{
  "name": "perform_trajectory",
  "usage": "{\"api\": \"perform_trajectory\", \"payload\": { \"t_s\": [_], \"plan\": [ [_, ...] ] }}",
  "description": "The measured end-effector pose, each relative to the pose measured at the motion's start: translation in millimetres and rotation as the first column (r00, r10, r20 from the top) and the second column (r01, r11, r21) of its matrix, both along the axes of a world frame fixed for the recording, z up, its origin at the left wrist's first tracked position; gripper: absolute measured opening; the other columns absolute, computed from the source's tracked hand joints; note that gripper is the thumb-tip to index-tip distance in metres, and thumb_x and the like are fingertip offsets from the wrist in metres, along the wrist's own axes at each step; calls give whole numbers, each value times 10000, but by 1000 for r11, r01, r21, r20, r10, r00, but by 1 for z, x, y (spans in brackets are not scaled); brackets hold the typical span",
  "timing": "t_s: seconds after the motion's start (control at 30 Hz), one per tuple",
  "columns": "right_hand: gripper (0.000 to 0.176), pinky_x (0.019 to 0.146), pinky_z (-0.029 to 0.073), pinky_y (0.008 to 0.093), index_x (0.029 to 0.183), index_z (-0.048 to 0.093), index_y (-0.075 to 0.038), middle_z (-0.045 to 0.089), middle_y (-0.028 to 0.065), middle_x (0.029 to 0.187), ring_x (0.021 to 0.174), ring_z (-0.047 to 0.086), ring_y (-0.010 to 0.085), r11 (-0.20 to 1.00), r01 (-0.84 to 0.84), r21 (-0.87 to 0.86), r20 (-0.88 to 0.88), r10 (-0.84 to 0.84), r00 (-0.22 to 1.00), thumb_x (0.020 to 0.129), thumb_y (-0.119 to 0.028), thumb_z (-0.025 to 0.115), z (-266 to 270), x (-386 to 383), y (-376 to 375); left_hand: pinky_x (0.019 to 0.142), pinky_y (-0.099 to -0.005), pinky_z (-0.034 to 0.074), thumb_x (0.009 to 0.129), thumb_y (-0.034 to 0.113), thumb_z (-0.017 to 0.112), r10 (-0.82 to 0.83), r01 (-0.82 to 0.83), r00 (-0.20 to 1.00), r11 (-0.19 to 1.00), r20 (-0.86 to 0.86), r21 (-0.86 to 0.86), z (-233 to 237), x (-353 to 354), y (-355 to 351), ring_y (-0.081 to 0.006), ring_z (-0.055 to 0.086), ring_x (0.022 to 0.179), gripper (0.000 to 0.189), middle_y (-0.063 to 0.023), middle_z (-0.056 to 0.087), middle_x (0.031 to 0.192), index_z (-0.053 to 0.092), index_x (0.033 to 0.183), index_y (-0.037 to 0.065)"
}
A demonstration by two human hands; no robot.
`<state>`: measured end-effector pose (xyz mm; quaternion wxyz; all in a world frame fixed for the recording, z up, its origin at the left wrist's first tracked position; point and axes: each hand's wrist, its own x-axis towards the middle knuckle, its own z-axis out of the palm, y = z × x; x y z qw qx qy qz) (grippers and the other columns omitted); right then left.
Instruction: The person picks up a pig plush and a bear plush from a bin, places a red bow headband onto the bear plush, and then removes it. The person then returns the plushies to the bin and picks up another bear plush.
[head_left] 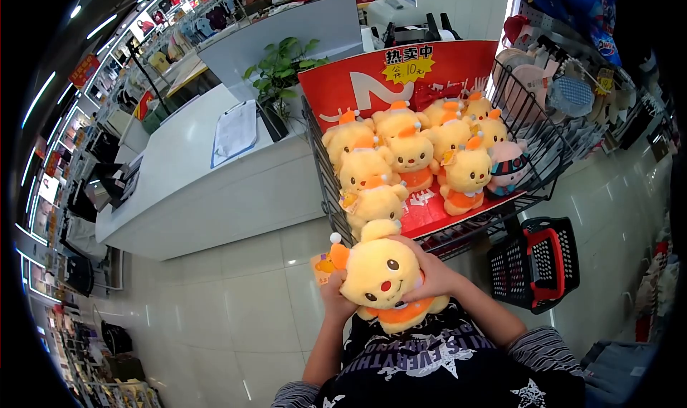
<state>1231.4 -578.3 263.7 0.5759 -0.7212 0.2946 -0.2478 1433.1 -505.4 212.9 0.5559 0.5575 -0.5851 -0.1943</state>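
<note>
Between my two hands, in front of my chest, is a yellow plush toy [379, 265] with an orange hat, red nose and orange scarf. My left hand [336, 293] grips its hat side, close to a dangling orange tag [323, 268]. Around the head's other side wraps my right hand [434, 273], its fingers partly hidden by the toy. Just beyond is a black wire rack [325, 186] holding several similar yellow plush toys [413, 154]. One pink plush toy [507, 166] sits at the rack's right end.
A red sign [336, 86] stands at the rack's back. Left of it is a white counter [172, 172] with a clipboard [235, 132] and a green plant [283, 71]. A black and red shopping basket [537, 265] rests on the floor to the right. Hanging goods [572, 96] fill the far right.
</note>
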Motion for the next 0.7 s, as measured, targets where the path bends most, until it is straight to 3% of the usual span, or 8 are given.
{"api": "perform_trajectory", "payload": {
  "t_s": [0.33,0.4,0.47,0.5,0.57,0.63,0.67,0.7],
  "plan": [
    [961,902,374,367,1301,264,-140,475,147,1172,1049,489,302,972,198,-126,-96,-211,973,506,-329,770,3,-21,14,567,-253,427,631,114,717,-43,43,999,997,12,-63,-3,-29,-13,-114,517,575,270,-36,542,633,472,729,59],
    [963,847,406,380,1294,265,-116,507,153,1112,991,510,325,922,186,-341,-211,-267,940,501,-334,764,8,-19,13,576,-250,426,628,107,719,-40,44,998,996,49,-72,-10,-29,-13,-116,526,616,281,-46,551,670,476,761,56],
    [964,857,404,366,1284,268,-94,494,154,1129,1011,507,302,886,208,-415,-221,-320,921,492,-322,768,5,-17,13,585,-247,425,626,100,720,-43,50,995,995,87,-81,-11,-29,-17,-118,535,656,296,-55,561,708,480,792,53],
    [965,867,401,352,1274,271,-72,481,154,1146,1032,505,278,850,222,-478,-230,-365,902,484,-310,773,2,-17,14,607,-245,428,616,91,730,-94,96,994,995,52,-35,-9,-29,-21,-119,535,720,348,-67,556,815,473,847,51],
    [977,834,415,372,1282,249,-86,498,156,1116,988,518,305,891,299,-341,-202,-380,903,484,-316,763,-6,-18,15,630,-242,431,606,83,739,-146,146,989,989,19,19,-2,-24,-23,-120,534,783,404,-79,552,923,466,902,49],
    [1003,830,422,378,1289,213,-102,512,151,1104,979,530,308,915,391,-102,-160,-403,901,474,-312,758,-23,-20,14,683,-278,463,586,96,759,-303,343,930,920,-210,190,9,-10,-25,-144,543,860,536,-63,517,1021,460,1028,42],
    [1003,830,422,378,1289,213,-102,512,151,1104,979,530,308,915,390,-99,-161,-402,902,474,-312,758,-29,-20,12,683,-278,463,586,96,759,-302,342,930,920,-210,193,10,-3,-26,-144,543,860,536,-63,517,1021,460,1028,42],
    [1002,844,418,369,1289,212,-105,509,148,1115,996,527,295,918,388,-77,-129,-395,910,475,-303,761,-34,-20,12,724,-286,468,582,94,762,-367,453,858,870,-360,194,11,2,-26,-149,530,911,549,-57,498,1048,457,1036,45]
  ]
}}
